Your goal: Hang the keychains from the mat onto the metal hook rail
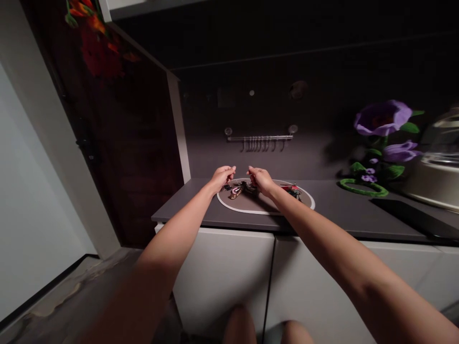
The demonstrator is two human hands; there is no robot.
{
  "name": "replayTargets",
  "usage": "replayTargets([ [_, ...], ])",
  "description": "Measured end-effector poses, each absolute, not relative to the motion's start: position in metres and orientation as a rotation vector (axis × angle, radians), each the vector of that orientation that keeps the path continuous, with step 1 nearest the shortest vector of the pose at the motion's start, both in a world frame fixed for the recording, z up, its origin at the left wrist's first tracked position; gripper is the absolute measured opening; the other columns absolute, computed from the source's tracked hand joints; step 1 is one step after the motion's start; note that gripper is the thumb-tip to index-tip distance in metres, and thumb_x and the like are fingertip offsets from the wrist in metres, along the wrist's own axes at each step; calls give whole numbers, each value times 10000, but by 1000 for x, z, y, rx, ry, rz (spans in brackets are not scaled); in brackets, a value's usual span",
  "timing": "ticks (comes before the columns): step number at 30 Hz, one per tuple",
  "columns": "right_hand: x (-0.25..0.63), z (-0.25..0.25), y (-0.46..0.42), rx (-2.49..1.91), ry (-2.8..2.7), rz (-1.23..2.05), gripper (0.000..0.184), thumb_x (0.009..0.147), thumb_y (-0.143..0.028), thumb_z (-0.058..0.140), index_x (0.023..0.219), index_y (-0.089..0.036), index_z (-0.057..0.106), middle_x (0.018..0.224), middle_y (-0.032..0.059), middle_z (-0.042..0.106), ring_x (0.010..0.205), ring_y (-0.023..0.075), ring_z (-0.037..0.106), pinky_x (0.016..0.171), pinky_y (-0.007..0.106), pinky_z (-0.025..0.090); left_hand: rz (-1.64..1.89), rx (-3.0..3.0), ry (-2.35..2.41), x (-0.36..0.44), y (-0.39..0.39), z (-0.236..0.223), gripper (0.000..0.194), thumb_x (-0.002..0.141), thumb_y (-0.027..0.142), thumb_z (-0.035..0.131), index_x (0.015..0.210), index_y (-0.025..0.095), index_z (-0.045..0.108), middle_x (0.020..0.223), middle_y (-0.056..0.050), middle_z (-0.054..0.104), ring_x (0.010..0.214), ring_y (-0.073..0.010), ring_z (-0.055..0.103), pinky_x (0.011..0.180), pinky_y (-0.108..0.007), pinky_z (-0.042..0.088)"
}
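My left hand (224, 177) is raised over the left end of an oval mat (247, 208) with a pale rim, its thumb and forefinger pinched together. Facing it, my right hand (261, 180) is also closed in a pinch, slightly above the mat. Whatever either pinch holds is too small to make out. Between and below the hands lies a dark cluster of small items, with a pinkish-brown trinket (235, 192) at its near left. A small red item (289, 188) lies right of my right hand, partly behind the wrist.
The mat lies on a grey counter (340, 215) above white cabinet doors (222, 267). On the wall behind is a rail with several hooks (260, 138). Purple flowers (383, 119), a black flat object (412, 217) and a pale appliance (435, 184) stand or lie at right. A dark door (143, 157) is at left.
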State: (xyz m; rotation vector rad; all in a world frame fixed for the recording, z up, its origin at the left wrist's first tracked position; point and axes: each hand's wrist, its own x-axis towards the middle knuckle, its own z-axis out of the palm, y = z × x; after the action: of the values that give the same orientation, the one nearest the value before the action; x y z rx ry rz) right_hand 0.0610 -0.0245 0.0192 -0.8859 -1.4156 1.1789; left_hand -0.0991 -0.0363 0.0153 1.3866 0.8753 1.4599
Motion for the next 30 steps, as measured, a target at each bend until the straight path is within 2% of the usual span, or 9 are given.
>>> replayTargets([
  [7,33,7,26,-967,-1466,812,98,775,-220,491,738,-160,558,561,-24,548,521,78,472,509,171,353,1576,1699,1184,-107,1,12,95,691,110,610,610,141,571,526,6,549,497,-79,454,530,-203,332],
  [11,30,-7,39,-961,-1675,552,119,770,-240,509,808,-160,588,734,11,625,675,104,543,660,215,407,1518,1956,1361,-119,15,-2,53,697,119,577,659,134,609,620,0,584,591,-100,496,615,-215,374],
  [14,32,-12,37,-944,-1925,389,147,766,-233,529,862,-159,613,843,39,651,757,124,564,731,243,412,1299,2205,1453,-129,18,-10,103,731,154,541,759,134,638,728,-13,628,686,-119,535,686,-233,401],
  [20,35,-12,33,-1020,-2130,207,152,771,-188,528,864,-157,643,893,64,667,807,144,581,749,243,411,830,2609,1473,-143,18,-11,204,746,134,512,878,161,664,901,-32,663,866,-145,566,797,-245,404],
  [24,35,-12,34,-1092,-2156,192,165,768,-185,531,878,-149,648,877,68,670,787,144,580,731,235,406,688,2691,1455,-145,19,-13,259,746,101,506,942,166,661,948,-37,657,897,-142,563,811,-232,400],
  [30,34,-13,34,-1115,-2166,161,157,760,-184,532,853,-156,654,786,48,665,732,131,568,702,220,396,589,2778,1440,-149,25,-18,223,745,121,545,908,190,681,917,-28,656,872,-141,563,798,-228,392],
])
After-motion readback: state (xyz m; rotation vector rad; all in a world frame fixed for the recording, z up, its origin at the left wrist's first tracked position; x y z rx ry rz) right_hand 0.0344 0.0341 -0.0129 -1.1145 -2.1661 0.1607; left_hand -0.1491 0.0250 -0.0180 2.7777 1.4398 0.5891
